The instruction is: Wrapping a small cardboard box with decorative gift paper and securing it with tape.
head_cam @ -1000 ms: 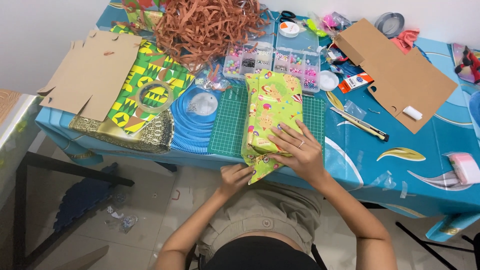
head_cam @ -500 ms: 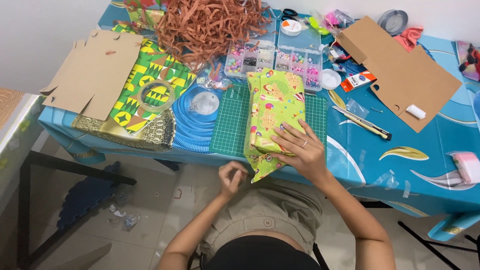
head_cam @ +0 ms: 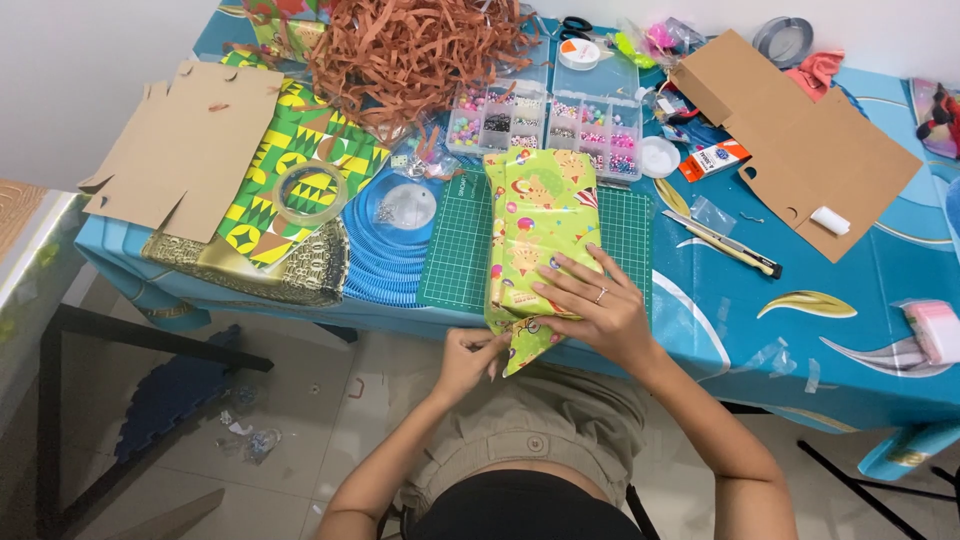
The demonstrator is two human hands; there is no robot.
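A box wrapped in bright green patterned paper [head_cam: 535, 225] lies on a green cutting mat [head_cam: 455, 250] at the table's near edge. My right hand [head_cam: 595, 305] presses flat on the near end of the wrapped box, fingers spread. My left hand [head_cam: 470, 358] is just below the table edge, pinching the pointed paper flap [head_cam: 525, 340] that hangs from the box's near end.
A roll of clear tape [head_cam: 310, 192] sits on yellow-green fabric at left. Flat cardboard [head_cam: 185, 140] lies far left, more cardboard [head_cam: 800, 140] at right. Bead organizer boxes [head_cam: 545, 125], shredded brown paper [head_cam: 410, 45], a blue ridged plate [head_cam: 385, 240] and a utility knife [head_cam: 725, 245] surround the mat.
My left hand has shifted slightly along the hanging paper flap at the box's near end. My right hand stays pressed on the box.
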